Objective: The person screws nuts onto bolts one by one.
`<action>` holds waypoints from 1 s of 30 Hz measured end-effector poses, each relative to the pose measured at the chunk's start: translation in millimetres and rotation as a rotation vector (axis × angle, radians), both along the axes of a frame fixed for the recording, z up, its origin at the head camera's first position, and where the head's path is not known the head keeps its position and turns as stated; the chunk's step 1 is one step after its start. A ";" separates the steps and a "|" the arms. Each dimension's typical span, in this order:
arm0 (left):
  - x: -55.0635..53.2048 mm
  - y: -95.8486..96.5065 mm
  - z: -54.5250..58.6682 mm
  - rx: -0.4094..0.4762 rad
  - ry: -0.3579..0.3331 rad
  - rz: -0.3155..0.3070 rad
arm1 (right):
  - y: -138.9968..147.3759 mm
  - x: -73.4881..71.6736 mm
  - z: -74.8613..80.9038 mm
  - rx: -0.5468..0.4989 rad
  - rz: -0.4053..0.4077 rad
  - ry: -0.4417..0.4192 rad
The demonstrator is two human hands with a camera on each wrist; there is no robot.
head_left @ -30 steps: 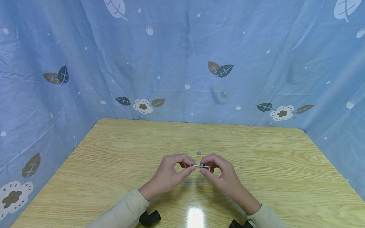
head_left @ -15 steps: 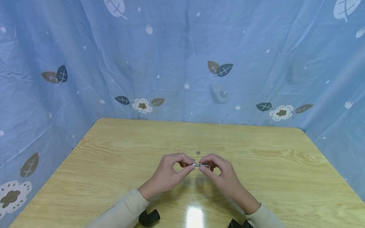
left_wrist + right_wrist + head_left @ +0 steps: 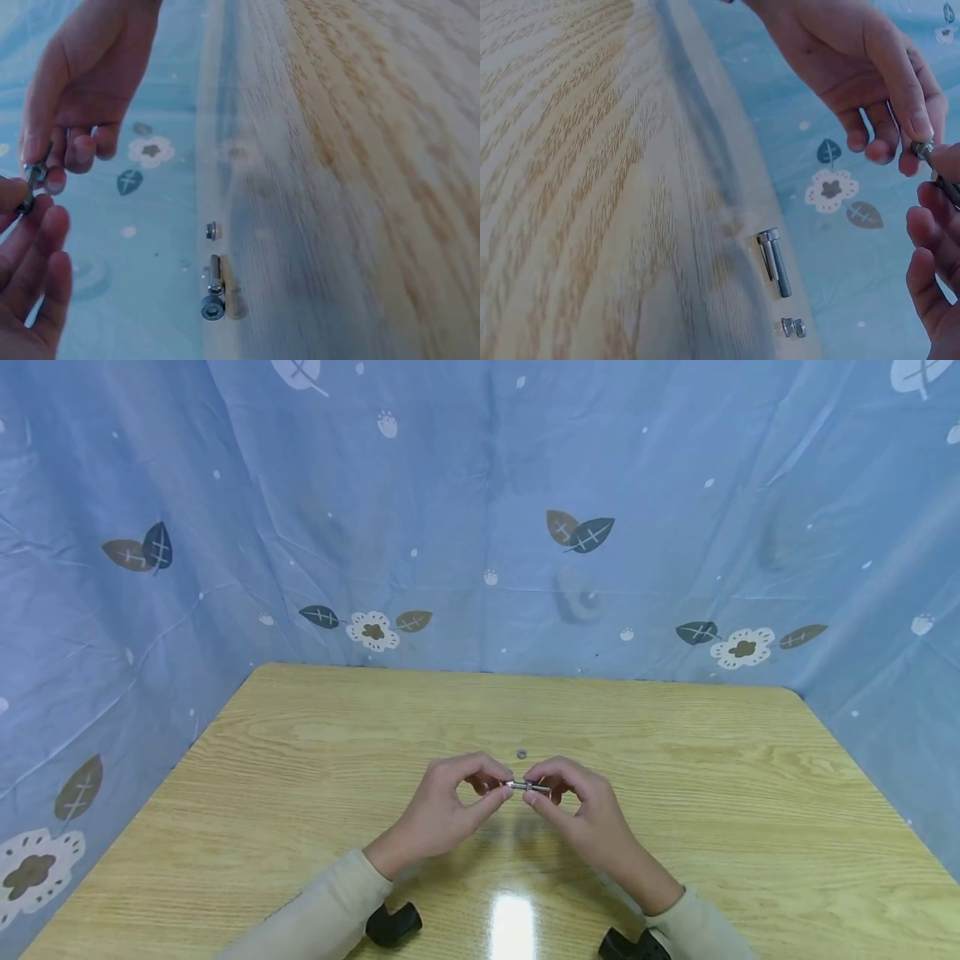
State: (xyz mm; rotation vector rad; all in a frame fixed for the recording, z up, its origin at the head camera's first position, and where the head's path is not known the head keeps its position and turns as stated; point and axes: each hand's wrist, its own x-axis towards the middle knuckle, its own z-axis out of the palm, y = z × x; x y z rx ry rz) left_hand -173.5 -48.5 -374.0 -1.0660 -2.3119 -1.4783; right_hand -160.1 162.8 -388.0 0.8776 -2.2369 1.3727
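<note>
In front of me both hands meet over the table on one silvery bolt [image 3: 519,786], which lies roughly level. My left hand [image 3: 442,806] pinches its head end between thumb and index finger. A small nut [image 3: 529,786] sits around the shaft, and my right hand [image 3: 588,806] pinches it with thumb and fingertips; the threaded end sticks out to the right. In the right wrist view the bolt's head [image 3: 921,148] shows at the left hand's fingertips. The other fingers of both hands are loosely bent.
A second bolt [image 3: 780,266] with a socket head lies on the wooden table [image 3: 337,735], mostly hidden behind the hands in the head view. Near it is a loose nut [image 3: 522,754]. A blue patterned curtain [image 3: 450,510] encloses the table's back and sides.
The head view has tilted slightly, so everything appears a little higher. Both hands keep their grip on the bolt and nut, with only tiny finger shifts.
</note>
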 end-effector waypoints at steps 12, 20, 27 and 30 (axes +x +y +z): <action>1.7 1.8 3.7 0.003 -0.133 0.016 | 1.4 0.2 1.5 -0.015 -0.015 -0.016; 3.0 0.5 2.8 0.012 -0.215 0.006 | 0.6 0.3 -1.5 -0.012 -0.014 0.011; 1.7 0.4 1.9 0.027 -0.225 -0.011 | 1.3 -0.4 -2.7 -0.013 -0.024 0.027; 1.0 0.9 1.5 0.015 -0.238 0.011 | 1.4 -0.9 -2.5 -0.020 -0.016 0.041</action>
